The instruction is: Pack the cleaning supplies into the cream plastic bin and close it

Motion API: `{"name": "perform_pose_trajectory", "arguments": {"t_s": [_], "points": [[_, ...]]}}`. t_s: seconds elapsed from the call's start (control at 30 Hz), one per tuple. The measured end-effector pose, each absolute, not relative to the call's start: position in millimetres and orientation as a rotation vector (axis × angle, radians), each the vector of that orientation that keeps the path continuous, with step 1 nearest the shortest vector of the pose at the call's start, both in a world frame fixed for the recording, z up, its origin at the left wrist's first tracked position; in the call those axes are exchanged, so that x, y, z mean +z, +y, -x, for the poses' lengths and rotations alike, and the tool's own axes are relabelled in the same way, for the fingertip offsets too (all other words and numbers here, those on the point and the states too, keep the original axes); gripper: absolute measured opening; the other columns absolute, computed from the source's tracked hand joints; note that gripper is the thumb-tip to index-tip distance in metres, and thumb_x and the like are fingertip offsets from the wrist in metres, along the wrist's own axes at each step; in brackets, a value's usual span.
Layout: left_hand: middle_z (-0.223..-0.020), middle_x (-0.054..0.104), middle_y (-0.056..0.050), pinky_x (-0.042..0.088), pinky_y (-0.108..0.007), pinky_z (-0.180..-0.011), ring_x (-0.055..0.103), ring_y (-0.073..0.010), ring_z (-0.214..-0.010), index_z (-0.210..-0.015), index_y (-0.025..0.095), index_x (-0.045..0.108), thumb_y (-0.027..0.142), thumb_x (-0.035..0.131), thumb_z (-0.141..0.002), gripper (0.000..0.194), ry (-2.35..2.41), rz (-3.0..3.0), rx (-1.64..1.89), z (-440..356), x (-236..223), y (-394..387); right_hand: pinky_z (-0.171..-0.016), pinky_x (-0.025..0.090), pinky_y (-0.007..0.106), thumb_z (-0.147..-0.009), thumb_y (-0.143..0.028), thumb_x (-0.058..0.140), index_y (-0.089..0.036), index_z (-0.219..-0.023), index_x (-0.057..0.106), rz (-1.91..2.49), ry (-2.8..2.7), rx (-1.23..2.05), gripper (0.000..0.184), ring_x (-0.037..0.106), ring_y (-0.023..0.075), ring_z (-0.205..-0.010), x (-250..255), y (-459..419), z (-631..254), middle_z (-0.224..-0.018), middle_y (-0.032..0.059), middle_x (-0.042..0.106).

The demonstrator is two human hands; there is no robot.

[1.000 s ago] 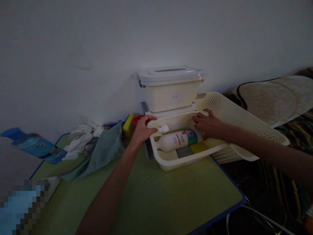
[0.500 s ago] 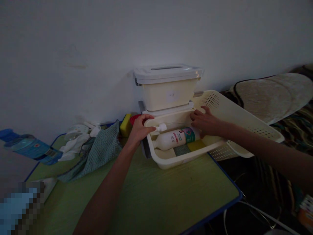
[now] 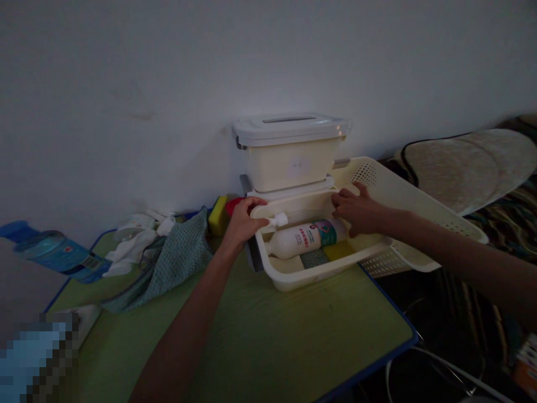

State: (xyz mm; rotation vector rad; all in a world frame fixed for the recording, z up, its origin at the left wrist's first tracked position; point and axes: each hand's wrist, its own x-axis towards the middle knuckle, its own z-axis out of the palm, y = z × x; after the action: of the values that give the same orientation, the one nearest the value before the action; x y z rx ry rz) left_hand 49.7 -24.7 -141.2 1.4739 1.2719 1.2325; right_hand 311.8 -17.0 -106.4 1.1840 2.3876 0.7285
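A cream plastic storage bin (image 3: 310, 274) stands on the green table. My left hand (image 3: 244, 224) is closed over its left rim, fingers outside and thumb inside, next to the white pump head (image 3: 278, 219). A white bottle (image 3: 296, 239) with a teal and red label lies on its side in the bin. At the back right corner, my right hand (image 3: 356, 210) curls its fingers at the rim, beyond the bottle's base; part of its grip is hidden. Under the bottle show a grey-green cloth (image 3: 314, 258) and a yellow piece (image 3: 339, 251).
Behind the bin sits a lidded box (image 3: 291, 159) against the wall. A perforated basket (image 3: 419, 207) overhangs the right edge. To the left are a teal cloth (image 3: 178, 257), a yellow sponge (image 3: 218, 215) and a blue-tinted bottle (image 3: 62, 254). A cable (image 3: 457, 366) hangs at lower right.
The whole view has shifted slightly, with everything appearing a little further right. Both hands stay at the bin, and the bottle lies as before.
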Motion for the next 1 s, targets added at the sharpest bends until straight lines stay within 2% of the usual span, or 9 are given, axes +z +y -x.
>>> {"name": "perform_pose_trajectory", "arguments": {"t_s": [0.27,0.43,0.67,1.0], "points": [[-0.083,0.060,-0.001,0.047,-0.031,-0.074,0.058,-0.0153,-0.076,-0.078,0.016,0.055,0.005,0.063,-0.049,0.031,1.262,-1.542,1.260,-49,-145,-23,-0.082,0.031,0.047,-0.051,-0.029,0.080,-0.022,-0.080,0.070,-1.273,2.335,0.782,0.031,0.045,0.0293,-0.098,-105,-21,-305,-0.103,0.0097,0.057],[-0.082,0.060,-0.001,0.046,-0.030,-0.075,0.057,-0.0153,-0.076,-0.077,0.014,0.056,0.004,0.065,-0.046,0.034,1.252,-1.520,1.243,-48,-145,-21,-0.083,0.031,0.047,-0.050,-0.027,0.081,-0.024,-0.086,0.070,-1.295,2.354,0.680,0.038,0.044,0.0295,-0.101,-106,-19,-307,-0.106,0.0089,0.057],[-0.080,0.060,0.000,0.046,-0.030,-0.074,0.057,-0.0149,-0.075,-0.078,0.015,0.056,0.005,0.065,-0.046,0.034,1.259,-1.522,1.225,-47,-145,-21,-0.079,0.030,0.044,-0.049,-0.026,0.080,-0.021,-0.074,0.068,-1.251,2.390,0.707,0.028,0.044,0.0281,-0.096,-114,-13,-310,-0.100,0.0088,0.057],[-0.080,0.059,0.001,0.045,-0.030,-0.075,0.057,-0.0146,-0.075,-0.077,0.015,0.055,0.004,0.064,-0.045,0.035,1.240,-1.478,1.244,-48,-145,-21,-0.077,0.032,0.040,-0.050,-0.023,0.080,-0.020,-0.076,0.068,-1.250,2.408,0.618,0.028,0.045,0.0280,-0.096,-112,-11,-310,-0.098,0.0082,0.057]]}}
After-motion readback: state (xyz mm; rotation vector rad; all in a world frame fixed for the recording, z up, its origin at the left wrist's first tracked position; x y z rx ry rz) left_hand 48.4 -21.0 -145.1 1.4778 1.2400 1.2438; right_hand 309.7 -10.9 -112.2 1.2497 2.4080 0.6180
